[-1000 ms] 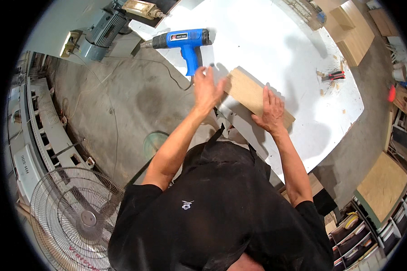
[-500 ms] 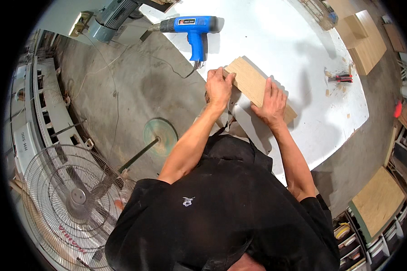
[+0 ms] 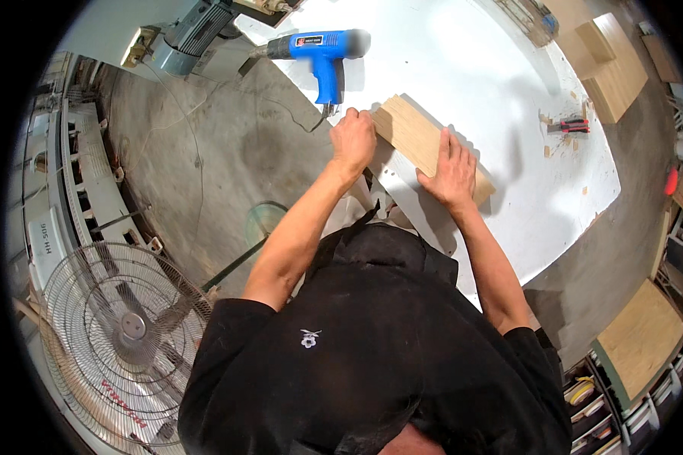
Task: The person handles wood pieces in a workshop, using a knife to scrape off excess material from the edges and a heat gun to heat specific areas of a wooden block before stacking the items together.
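A light wooden board (image 3: 408,135) lies slantwise on the white table (image 3: 463,61), close to its left edge; a thin second layer seems to show along its far end. My right hand (image 3: 455,173) grips the board across its near part, thumb at the near side and fingers stretched over the top. At the board's far left end is my left hand (image 3: 354,140), its fingers curled closed; what they hold, if anything, is hidden. A blue heat gun (image 3: 325,64) rests on the table beyond my left hand, nozzle pointing left.
Red-and-black pliers (image 3: 573,127) lie among wood scraps on the table's right side. Larger wooden pieces (image 3: 618,72) stand beyond the right edge. A caged fan (image 3: 133,326) stands at lower left, near a round greenish base (image 3: 262,220). A cord (image 3: 292,117) hangs off the table.
My left hand has moved left and slightly away, off the top of the board's end, and its fingers have curled in. My right hand stays on the board, which has barely moved.
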A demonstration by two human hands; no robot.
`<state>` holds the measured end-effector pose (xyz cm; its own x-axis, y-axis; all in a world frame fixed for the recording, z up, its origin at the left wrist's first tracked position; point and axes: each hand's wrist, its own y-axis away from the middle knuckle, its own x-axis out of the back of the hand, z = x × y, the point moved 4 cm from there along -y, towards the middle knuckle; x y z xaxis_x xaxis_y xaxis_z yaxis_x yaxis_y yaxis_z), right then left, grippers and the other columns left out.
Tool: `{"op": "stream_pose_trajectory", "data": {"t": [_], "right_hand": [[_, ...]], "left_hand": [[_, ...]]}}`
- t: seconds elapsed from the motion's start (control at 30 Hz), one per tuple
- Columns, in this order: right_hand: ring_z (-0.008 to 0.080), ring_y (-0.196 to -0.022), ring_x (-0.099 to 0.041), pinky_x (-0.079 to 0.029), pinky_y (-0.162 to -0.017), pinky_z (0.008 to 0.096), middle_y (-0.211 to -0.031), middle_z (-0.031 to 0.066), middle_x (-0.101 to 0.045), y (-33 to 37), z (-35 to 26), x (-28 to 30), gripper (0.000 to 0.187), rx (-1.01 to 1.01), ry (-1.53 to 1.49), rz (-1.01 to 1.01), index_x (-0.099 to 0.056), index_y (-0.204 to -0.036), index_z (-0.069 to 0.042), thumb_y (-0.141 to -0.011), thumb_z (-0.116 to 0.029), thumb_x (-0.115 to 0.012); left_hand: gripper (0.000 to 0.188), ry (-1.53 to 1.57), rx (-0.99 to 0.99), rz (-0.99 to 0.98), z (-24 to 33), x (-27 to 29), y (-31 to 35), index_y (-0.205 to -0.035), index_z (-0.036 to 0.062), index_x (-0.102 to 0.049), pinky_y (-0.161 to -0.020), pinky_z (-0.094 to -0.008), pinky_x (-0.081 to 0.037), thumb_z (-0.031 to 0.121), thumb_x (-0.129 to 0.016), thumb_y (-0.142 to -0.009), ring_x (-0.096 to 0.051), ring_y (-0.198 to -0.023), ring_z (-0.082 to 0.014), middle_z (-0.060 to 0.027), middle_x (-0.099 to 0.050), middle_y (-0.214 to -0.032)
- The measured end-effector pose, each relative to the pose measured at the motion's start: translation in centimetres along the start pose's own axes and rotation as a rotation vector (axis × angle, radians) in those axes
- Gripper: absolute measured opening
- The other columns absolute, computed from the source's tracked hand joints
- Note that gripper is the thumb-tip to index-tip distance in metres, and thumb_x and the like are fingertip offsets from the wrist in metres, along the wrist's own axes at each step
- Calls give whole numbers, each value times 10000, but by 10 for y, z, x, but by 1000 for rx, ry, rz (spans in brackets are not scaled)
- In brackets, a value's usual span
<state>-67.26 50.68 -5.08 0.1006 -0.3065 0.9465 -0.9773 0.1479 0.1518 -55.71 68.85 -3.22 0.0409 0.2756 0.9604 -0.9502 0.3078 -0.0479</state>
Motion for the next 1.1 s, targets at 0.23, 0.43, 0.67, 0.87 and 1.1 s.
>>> {"op": "stream_pose_trajectory", "data": {"t": [0.23,0.43,0.67,0.87,1.1], "right_hand": [[334,-1240,-413,-290,-1062,463,-1418,175,-392,1,1,-3,1038,-5,-10,-22,-225,-1489,-1,-695,-433,-736],[307,-1249,-406,-300,-1059,437,-1418,165,-383,-1,1,8,1077,-15,5,-81,-189,-1496,2,-707,-439,-774],[300,-1195,-452,-350,-1013,427,-1372,156,-419,0,1,6,1087,35,27,-30,-223,-1483,6,-673,-424,-806],[292,-1153,-473,-365,-989,418,-1320,160,-446,4,3,3,1105,68,31,61,-280,-1466,8,-618,-443,-825],[291,-1190,-447,-340,-1013,411,-1356,151,-431,2,-1,6,1131,42,2,7,-251,-1476,-4,-597,-414,-832]], "left_hand": [[181,-77,-354,-424,-19,0,-46,-805,-3,-608,-669,-488,-507,171,-565,-828,-639,-793,-407,-212,-653,-821],[126,32,-599,-425,-13,2,-46,-749,21,-518,-642,-491,-472,132,-565,-784,-593,-728,-402,-184,-591,-746],[135,10,-602,-407,-15,3,-44,-747,19,-518,-638,-482,-472,136,-562,-798,-596,-711,-396,-181,-599,-743],[265,-150,-473,-722,-11,11,-56,-767,24,-664,-683,-455,-499,257,-592,-870,-643,-769,-371,-181,-667,-763],[282,-222,-634,-879,-12,-11,-75,-814,40,-695,-667,-448,-507,281,-570,-892,-639,-772,-377,-172,-662,-768]]}}
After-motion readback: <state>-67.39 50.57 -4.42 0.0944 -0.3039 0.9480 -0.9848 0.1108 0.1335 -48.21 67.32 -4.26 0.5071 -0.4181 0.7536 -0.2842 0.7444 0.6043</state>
